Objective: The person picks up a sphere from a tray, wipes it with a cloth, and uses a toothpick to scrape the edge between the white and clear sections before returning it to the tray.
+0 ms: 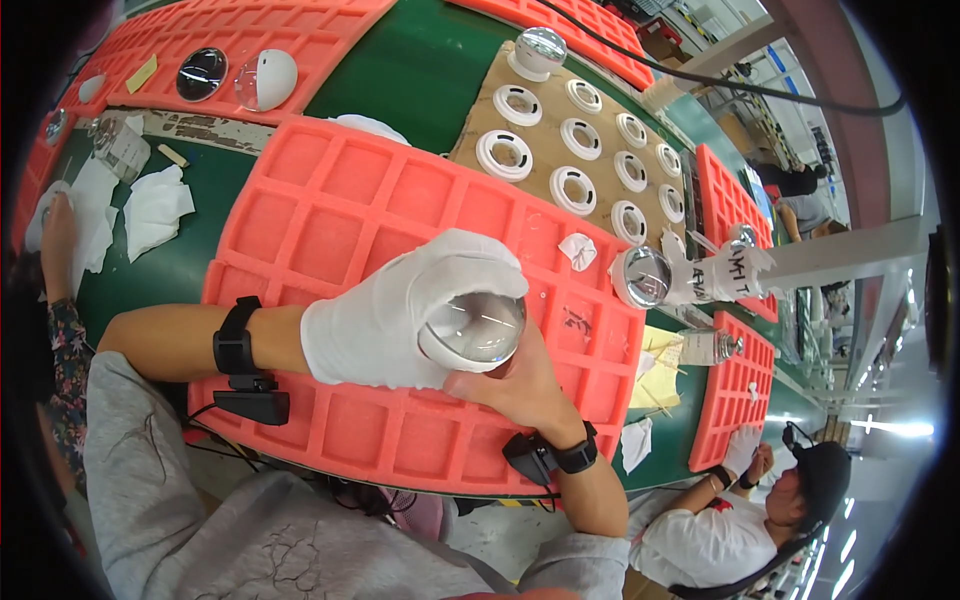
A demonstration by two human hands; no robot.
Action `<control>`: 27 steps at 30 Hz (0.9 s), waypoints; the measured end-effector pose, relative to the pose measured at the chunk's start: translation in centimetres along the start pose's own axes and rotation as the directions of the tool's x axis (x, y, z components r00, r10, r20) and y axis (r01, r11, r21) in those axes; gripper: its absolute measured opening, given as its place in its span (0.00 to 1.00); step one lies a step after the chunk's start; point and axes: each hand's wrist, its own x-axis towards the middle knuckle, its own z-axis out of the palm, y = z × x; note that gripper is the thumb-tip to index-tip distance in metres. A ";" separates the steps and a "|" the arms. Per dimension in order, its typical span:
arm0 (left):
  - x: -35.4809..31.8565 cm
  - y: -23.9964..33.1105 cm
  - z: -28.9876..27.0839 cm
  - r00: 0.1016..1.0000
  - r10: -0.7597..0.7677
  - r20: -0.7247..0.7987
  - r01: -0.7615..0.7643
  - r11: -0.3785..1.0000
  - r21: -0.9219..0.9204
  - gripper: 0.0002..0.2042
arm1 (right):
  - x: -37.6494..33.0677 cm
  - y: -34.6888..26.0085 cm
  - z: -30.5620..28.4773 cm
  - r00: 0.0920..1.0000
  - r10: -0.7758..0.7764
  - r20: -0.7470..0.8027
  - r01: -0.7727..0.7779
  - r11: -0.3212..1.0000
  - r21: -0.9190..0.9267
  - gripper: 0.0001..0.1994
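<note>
Dome point(472, 328) clear, glassy, round, white-rimmed | I see it facing lower right, centre frame | left hand point(400, 320) gloved, right hand point(520, 385) bare, both clasp it

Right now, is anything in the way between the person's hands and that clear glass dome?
Nothing visible. The gloved left hand wraps the clear dome from above, and the bare right hand supports it from below, over the orange foam tray. Both hands touch it directly.

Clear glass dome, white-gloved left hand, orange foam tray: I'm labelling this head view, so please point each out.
Clear glass dome point(472, 328), head view, middle of its curved face.
White-gloved left hand point(385, 320), head view, back of the glove.
Orange foam tray point(330, 200), head view, bare compartment.
</note>
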 end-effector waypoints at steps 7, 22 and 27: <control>0.5 -1.3 1.8 0.982 0.187 0.014 -0.184 0.975 -0.122 0.34 | -1.0 0.7 -0.7 0.995 -0.101 -0.008 0.101 0.995 0.018 0.60; 1.4 3.0 0.3 0.999 0.039 0.027 -0.037 0.995 -0.091 0.40 | -1.5 -4.0 0.1 0.977 -0.213 -0.005 0.205 0.948 -0.243 0.54; 1.5 8.2 1.1 0.996 -0.088 0.034 0.091 0.987 -0.131 0.44 | -5.0 -7.3 1.7 0.963 -0.267 -0.030 0.248 0.928 -0.277 0.49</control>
